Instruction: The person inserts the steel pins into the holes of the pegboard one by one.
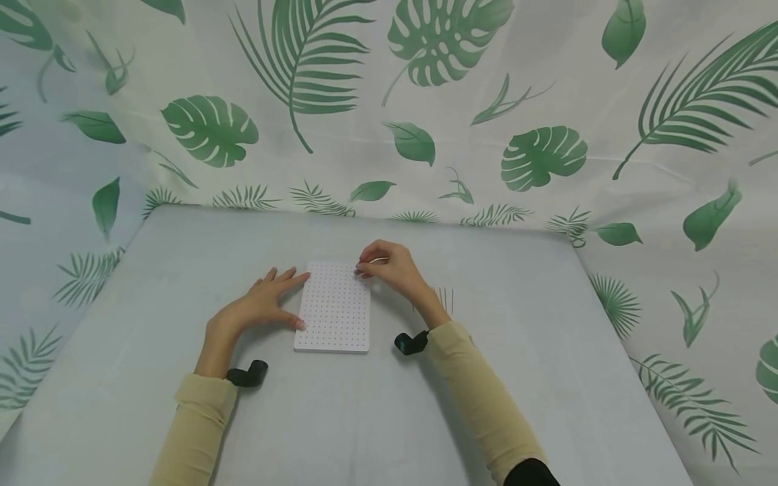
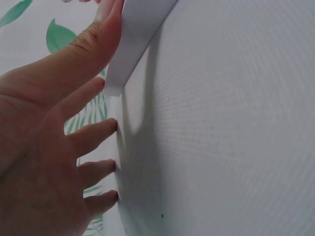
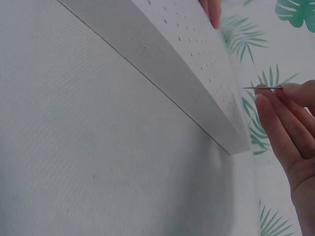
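Tabletop (image 1: pixel 340 418), perforated board (image 1: pixel 334 307), needle (image 3: pixel 252 88) in right fingers (image 3: pixel 268 113)

The perforated board (image 1: pixel 334 307) looks matt, smooth plastic; the needle (image 3: pixel 249 88), metal; the desk (image 1: pixel 365 418), finely textured; the sleeves (image 1: pixel 486 398), matt cloth.

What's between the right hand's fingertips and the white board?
A thin pin, pinched by the right hand, pokes toward the board. The right wrist view shows it; whether its tip touches, I can't tell.
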{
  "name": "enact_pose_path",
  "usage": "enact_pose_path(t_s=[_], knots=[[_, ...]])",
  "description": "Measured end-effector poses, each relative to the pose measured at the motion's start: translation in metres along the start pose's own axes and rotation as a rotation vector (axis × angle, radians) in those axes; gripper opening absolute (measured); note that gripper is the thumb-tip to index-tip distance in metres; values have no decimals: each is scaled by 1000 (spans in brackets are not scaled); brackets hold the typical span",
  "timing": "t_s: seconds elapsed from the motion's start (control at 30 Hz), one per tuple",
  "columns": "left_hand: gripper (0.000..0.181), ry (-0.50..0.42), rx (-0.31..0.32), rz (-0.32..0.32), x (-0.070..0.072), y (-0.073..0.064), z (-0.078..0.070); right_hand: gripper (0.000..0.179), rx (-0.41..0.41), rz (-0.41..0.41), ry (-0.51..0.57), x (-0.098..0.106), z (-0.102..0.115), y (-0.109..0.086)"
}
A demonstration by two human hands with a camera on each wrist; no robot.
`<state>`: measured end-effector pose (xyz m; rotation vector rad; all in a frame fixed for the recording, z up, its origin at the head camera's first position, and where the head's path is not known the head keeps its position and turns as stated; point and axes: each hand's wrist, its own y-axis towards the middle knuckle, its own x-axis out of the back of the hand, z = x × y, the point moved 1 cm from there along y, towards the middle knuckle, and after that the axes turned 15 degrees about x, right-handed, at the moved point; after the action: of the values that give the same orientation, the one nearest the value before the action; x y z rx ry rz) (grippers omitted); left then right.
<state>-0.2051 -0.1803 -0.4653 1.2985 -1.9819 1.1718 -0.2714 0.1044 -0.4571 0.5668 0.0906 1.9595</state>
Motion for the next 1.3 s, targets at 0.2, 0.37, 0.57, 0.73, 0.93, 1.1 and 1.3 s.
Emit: enact_pose_path(t_s=[0.2,0.37,0.57,0.73,0.93,1.1,1.3], knots=[[105,-11,1,4,1,-1,2,15,-8,16,4,-7,0,4],[104,-14,-2,17,-1,0,2,14,-16,9,-5,-9,-4,6],[103,0,-19,18,0,1,0,15,-40,1,18,-11,-10,5],[104,16,-16,12,3,-1,-1,15,-42,10,-11,-15,-9,8],[104,16,1,14,3,-2,-2,14,-11,46,-76,-18,-8,11],[105,4,1,18,4,-3,-2,12,11,55,-100,-19,-9,11],[105,-6,6,29,3,-1,0,12,36,80,-154,-20,-10,10]])
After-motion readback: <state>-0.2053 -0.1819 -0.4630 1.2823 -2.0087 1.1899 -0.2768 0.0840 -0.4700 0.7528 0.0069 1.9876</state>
